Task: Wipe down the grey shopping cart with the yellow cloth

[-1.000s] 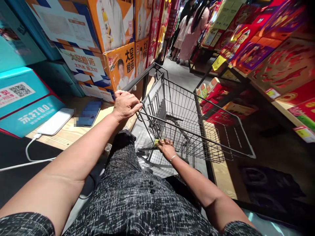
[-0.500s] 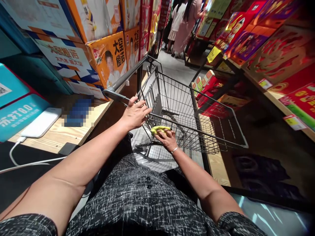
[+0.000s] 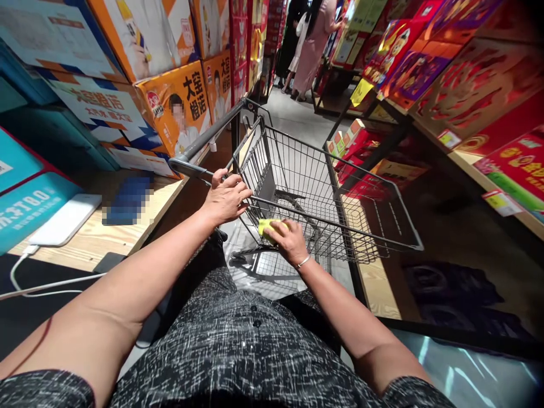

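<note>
A dark wire shopping cart [image 3: 293, 153] stands turned sideways in front of me, its basket showing nothing inside. My left hand [image 3: 227, 195] is closed over the cart's frame near the handle end, with the fingers bent round the bar. In my right hand [image 3: 291, 241] is a yellow cloth [image 3: 268, 228], bunched under the fingers. That hand is at the near side of the basket, just below its upper rail; whether the cloth presses on the wires I cannot tell. The cart's grey handle [image 3: 204, 144] runs away from me on the left.
On the left, orange drink cartons [image 3: 174, 107] are stacked on a wooden shelf, with a white power bank [image 3: 66, 220] and a blurred dark blue object [image 3: 127, 198] nearby. Red gift boxes [image 3: 510, 175] fill the right shelves. Several people [image 3: 312, 51] stand farther down the aisle.
The right hand and yellow cloth have shifted slightly along the cart's near side, and the cloth's shape has changed. The left hand still holds the frame. The view has moved a little.
</note>
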A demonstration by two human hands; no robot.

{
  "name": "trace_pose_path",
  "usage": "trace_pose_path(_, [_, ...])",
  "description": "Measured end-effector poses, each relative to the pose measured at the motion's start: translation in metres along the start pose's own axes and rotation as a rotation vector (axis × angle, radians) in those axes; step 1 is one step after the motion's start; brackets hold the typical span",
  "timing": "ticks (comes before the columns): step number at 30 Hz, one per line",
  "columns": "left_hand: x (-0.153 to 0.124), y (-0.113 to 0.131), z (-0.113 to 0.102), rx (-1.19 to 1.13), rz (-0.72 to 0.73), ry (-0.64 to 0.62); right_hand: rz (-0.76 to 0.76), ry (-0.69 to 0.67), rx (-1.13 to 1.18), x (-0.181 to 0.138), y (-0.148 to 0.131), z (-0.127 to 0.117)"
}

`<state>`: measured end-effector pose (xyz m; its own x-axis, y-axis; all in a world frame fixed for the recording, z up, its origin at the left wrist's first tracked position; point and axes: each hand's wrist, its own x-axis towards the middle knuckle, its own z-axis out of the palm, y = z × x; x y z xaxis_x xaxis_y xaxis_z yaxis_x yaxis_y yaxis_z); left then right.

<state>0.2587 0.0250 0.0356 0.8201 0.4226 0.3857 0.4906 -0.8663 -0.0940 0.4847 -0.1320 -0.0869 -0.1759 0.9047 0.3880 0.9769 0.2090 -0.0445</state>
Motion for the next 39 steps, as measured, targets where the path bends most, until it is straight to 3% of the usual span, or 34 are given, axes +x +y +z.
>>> trace_pose_path(3, [-0.002,0.000,-0.004,0.003,0.007,-0.032,-0.064,0.370,-0.017,0.030,0.002,-0.037])
trace_pose_path(6, [-0.003,-0.002,-0.006,-0.036,0.017,-0.038,-0.073,0.483,-0.055,0.031,0.014,-0.042])
trace_pose_path(9, [-0.003,-0.005,-0.003,-0.073,0.006,-0.008,-0.017,0.363,-0.082,0.004,0.031,-0.017])
trace_pose_path(14, [0.001,-0.002,-0.001,-0.017,0.021,-0.002,0.187,-0.040,-0.024,-0.062,0.042,0.033])
trace_pose_path(17, [0.002,0.000,-0.002,-0.008,0.028,-0.008,0.235,-0.123,-0.021,-0.075,0.035,0.043])
trace_pose_path(21, [0.003,0.000,-0.003,-0.059,0.026,0.008,0.199,-0.068,0.000,-0.041,0.010,0.013])
trace_pose_path(25, [0.004,0.011,-0.007,-0.055,-0.036,0.013,0.045,0.208,0.097,0.026,-0.021,-0.046])
trace_pose_path(29, [0.001,0.036,-0.006,-0.031,-0.136,-0.004,0.092,0.264,0.100,0.066,-0.035,-0.072])
trace_pose_path(34, [-0.004,0.040,0.013,-0.055,-0.105,-0.049,0.176,0.170,0.045,0.049,-0.010,-0.071])
trace_pose_path(39, [-0.001,0.022,0.029,-0.093,-0.071,-0.005,0.312,0.152,0.059,-0.020,0.071,-0.096])
